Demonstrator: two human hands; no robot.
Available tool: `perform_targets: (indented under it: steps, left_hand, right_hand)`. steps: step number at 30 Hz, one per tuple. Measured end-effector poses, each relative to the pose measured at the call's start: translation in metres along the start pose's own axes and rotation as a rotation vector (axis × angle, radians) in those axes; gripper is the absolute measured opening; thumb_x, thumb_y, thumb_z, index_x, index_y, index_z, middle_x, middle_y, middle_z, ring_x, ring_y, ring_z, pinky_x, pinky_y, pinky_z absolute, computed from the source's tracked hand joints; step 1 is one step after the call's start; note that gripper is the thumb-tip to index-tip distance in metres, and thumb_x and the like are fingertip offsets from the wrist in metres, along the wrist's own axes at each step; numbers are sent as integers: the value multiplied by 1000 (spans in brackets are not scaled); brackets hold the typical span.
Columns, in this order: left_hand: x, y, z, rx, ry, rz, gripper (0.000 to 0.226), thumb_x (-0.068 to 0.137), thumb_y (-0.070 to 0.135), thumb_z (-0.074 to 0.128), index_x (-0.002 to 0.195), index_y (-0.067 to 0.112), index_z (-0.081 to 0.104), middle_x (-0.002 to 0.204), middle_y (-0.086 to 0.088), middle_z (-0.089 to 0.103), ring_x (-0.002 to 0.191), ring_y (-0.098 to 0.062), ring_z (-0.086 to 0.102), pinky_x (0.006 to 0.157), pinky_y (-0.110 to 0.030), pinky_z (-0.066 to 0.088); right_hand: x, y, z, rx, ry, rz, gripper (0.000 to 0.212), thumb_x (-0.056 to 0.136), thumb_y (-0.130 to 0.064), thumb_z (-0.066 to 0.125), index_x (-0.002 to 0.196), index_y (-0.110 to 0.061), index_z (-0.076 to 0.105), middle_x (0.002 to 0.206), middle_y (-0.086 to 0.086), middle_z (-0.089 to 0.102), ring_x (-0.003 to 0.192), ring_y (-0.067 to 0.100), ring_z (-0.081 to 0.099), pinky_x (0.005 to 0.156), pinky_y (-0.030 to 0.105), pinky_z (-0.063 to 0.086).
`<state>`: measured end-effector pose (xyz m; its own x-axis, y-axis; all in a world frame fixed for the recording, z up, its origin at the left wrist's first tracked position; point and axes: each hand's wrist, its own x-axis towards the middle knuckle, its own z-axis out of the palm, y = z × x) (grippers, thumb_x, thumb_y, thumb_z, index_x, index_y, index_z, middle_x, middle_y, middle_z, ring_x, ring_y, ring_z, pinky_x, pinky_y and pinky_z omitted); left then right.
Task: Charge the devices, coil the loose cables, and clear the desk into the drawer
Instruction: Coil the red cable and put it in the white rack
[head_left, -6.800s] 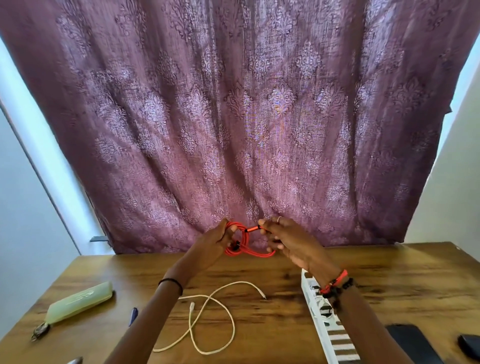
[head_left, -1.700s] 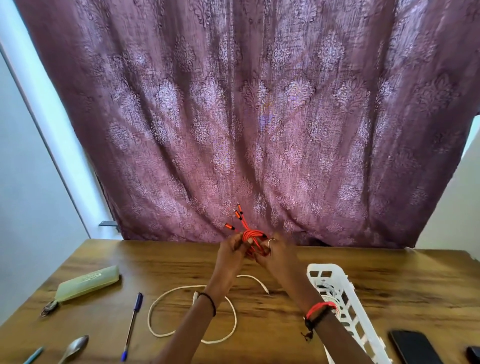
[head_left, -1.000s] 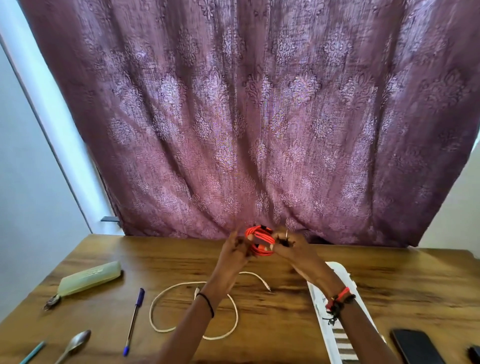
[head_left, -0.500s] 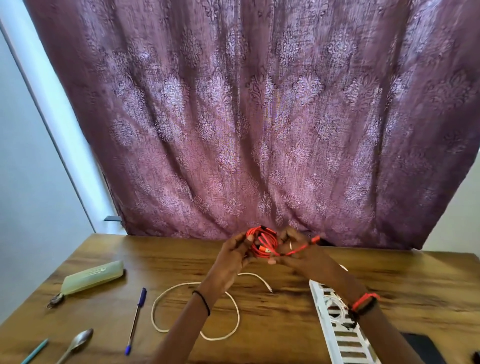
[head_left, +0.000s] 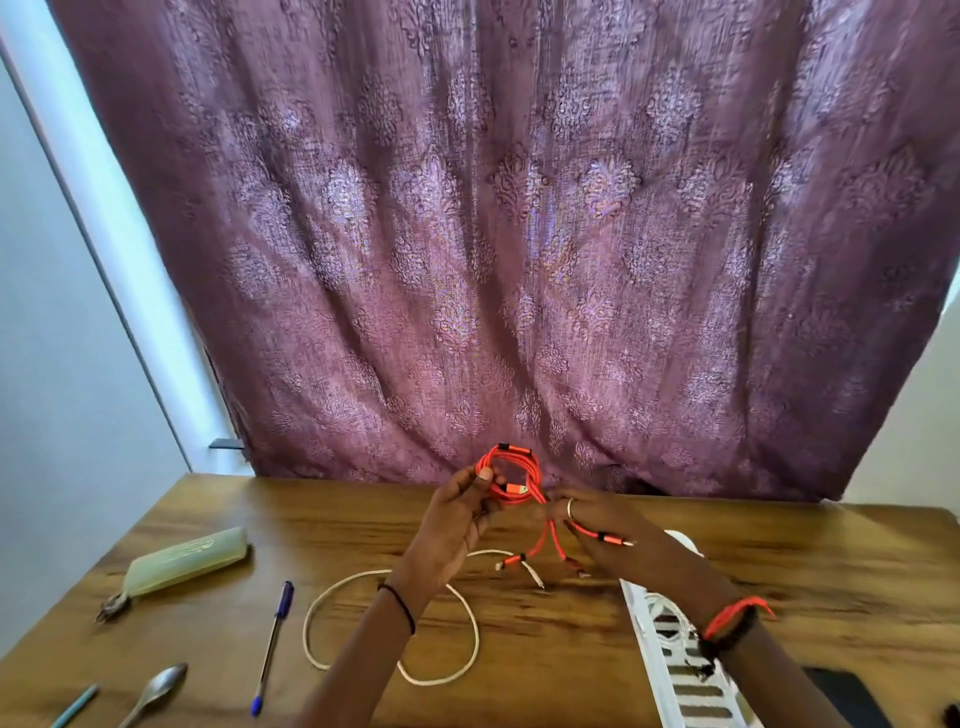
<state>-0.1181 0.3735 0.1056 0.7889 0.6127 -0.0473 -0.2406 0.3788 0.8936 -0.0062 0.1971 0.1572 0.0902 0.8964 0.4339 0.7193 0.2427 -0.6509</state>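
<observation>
At the near left edge of the wooden desk (head_left: 841, 566) lie a thin teal pencil (head_left: 75, 705) and a metal spoon (head_left: 156, 691). Beyond them is a pale green translucent pouch (head_left: 187, 558) with a metal clip at its end. A blue ballpoint pen (head_left: 272, 644) lies next, and just beside it a white cable (head_left: 306, 629) lies in one loose loop on the wood, partly under the left forearm.

The left hand (head_left: 452, 525) is raised above the desk, thumb and fingers curled and pinching the left side of the orange braided cable (head_left: 511, 475), which is wound into a small upright coil at the fingertips, in front of the purple patterned curtain (head_left: 519, 234). The right hand (head_left: 608, 530), a ring on one finger, meets the same cable just under the coil. Its fingers look closed on a strand, though blur softens the grip. One connector tail lies across that hand, and two more hang below the coil, clear of the desk or nearly so.

Under the right forearm sits a white slatted plastic basket (head_left: 675, 680), and a dark phone (head_left: 847, 696) lies to its right.
</observation>
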Motion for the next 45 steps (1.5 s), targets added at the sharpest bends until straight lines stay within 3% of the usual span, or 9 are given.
perform_targets:
  steps: [3,6,9,11,14,18,23,32,45]
  left_hand:
    - [-4,4,6,-57,-2,50,18,96,5,42,92,3,59,74,-5,70,65,-9,66,60,-26,57]
    - [-15,8,12,-48,-65,87,19,96,7,42,91,7,60,71,-4,66,58,-9,63,54,-25,55]
    - [-23,5,19,-12,-129,85,22,94,10,45,89,15,66,70,1,65,57,-7,61,52,-23,54]
    - [-27,2,22,-33,-133,52,21,91,7,47,97,12,66,78,-3,67,61,-7,63,51,-19,52]
    - [-29,-7,19,4,-152,-51,23,87,8,55,109,8,60,104,-13,64,78,-12,65,67,-22,55]
    - [-31,-7,7,10,-187,-229,35,79,22,62,111,10,55,118,-18,62,101,-29,57,76,-35,56]
    - [-30,15,3,243,-217,-179,35,83,31,60,114,15,60,112,-9,68,101,-25,63,97,-45,46]
    - [-29,50,10,432,-434,-246,32,89,16,58,120,13,56,105,-3,67,89,-9,64,80,-25,54]
    - [-23,53,7,486,-422,-232,35,83,11,61,116,-1,60,113,-16,66,102,-21,62,96,-33,49]
  right_hand:
    - [2,6,3,48,-118,42,29,94,-3,48,119,-8,62,120,-23,61,112,-3,57,93,13,42]
    - [2,-2,11,619,-163,225,36,91,10,41,123,4,57,126,0,62,113,13,60,95,22,46]
    - [5,4,20,1272,-44,373,43,82,-6,46,119,15,53,132,26,51,122,35,52,104,51,40]
    - [15,8,24,1478,188,550,33,87,-21,49,89,8,66,100,27,66,99,37,65,88,55,51]
    - [28,6,27,1284,435,684,22,80,-20,63,66,-5,57,53,10,58,46,17,62,53,31,58]
    - [29,10,21,856,377,682,8,90,-3,55,90,-7,47,63,8,54,34,4,39,35,19,40]
    - [31,-2,4,602,132,631,10,90,-5,57,96,-4,48,66,7,63,35,5,34,34,15,28]
    - [37,-15,-12,407,-198,578,23,90,-16,59,103,3,62,79,5,72,42,4,36,41,14,29]
    - [33,-12,-14,188,-108,428,23,88,-10,61,109,-18,68,50,-14,59,44,-2,41,49,13,33]
